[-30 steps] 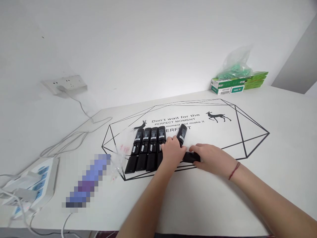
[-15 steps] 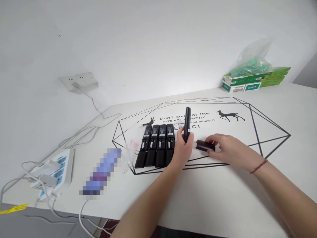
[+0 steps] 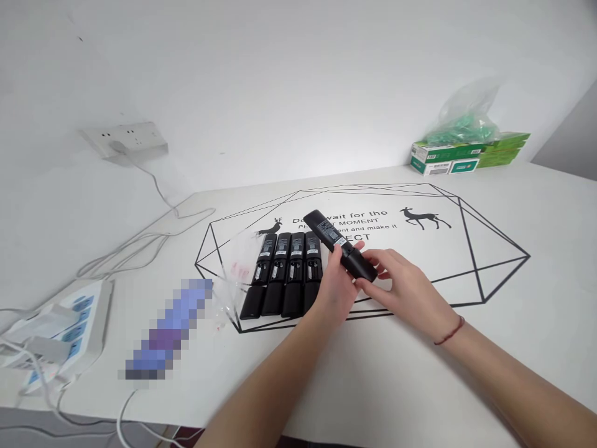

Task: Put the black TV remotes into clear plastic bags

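A black remote control point(image 3: 324, 228) is tilted above the table, back side up with its printed label showing. My left hand point(image 3: 336, 287) is closed around its lower part. My right hand point(image 3: 403, 280) pinches the black battery cover point(image 3: 362, 266), which lies against the remote's lower end; whether it is fully seated I cannot tell. Left of my hands, several more black remotes point(image 3: 282, 247) lie side by side, backs up, their battery compartments uncovered. Below them sit their loose covers point(image 3: 273, 302), the rightmost one partly hidden by my left hand.
A clear plastic bag point(image 3: 228, 274) lies left of the remotes, near a pixelated bluish object point(image 3: 170, 330). A white power strip point(image 3: 96, 330) with plugs and cables sits at the left edge. Green and white boxes point(image 3: 448, 152) stand at the back right, a plastic bag point(image 3: 466, 121) on top.
The remote in my left hand has tipped from upright toward the left, showing its back. My right hand has brought the cover leftward onto the remote's lower end. The view has shifted slightly.
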Demonstrator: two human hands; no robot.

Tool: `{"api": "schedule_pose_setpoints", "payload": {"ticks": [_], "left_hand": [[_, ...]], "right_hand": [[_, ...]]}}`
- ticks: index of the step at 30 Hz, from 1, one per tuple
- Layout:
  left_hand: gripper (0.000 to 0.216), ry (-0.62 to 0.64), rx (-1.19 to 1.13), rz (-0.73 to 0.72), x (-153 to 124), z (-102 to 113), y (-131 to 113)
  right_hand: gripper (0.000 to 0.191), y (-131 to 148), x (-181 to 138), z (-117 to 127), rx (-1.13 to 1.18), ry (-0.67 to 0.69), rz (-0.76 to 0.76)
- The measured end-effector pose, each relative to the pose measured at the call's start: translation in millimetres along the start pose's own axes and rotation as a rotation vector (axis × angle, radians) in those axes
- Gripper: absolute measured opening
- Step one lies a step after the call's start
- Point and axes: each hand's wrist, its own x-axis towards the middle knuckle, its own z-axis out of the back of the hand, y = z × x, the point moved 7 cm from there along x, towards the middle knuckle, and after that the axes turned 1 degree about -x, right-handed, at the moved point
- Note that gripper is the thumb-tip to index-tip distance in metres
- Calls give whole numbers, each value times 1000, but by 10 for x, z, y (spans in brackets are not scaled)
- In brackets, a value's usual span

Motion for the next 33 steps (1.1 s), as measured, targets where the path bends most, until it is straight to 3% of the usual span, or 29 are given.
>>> {"api": "schedule_pose_setpoints", "payload": {"ticks": [3,12,21,27,30,33], "left_hand": [[62,23,42,-30,10,13,-12],[47,-81,-131,2,-6,99,-55],[49,-1,-116,-43,-5,76,-93],[48,-29,-150,-15,-5,89,-98],[40,-104,-134,-90,-63,91,-142],[56,-100,-29,-148,-148,-8,-124]], "right_hand": [[29,31,-9,-2,-63,-31,40],[35,145,-14,-27,-101,13,253],[35,135,-19,1,-177,-49,312],[34,130,-21,-12,-135,-49,279],[39,119,-11,-32,-39,-1,204],[47,74,-5,-94,78,107,75]]}}
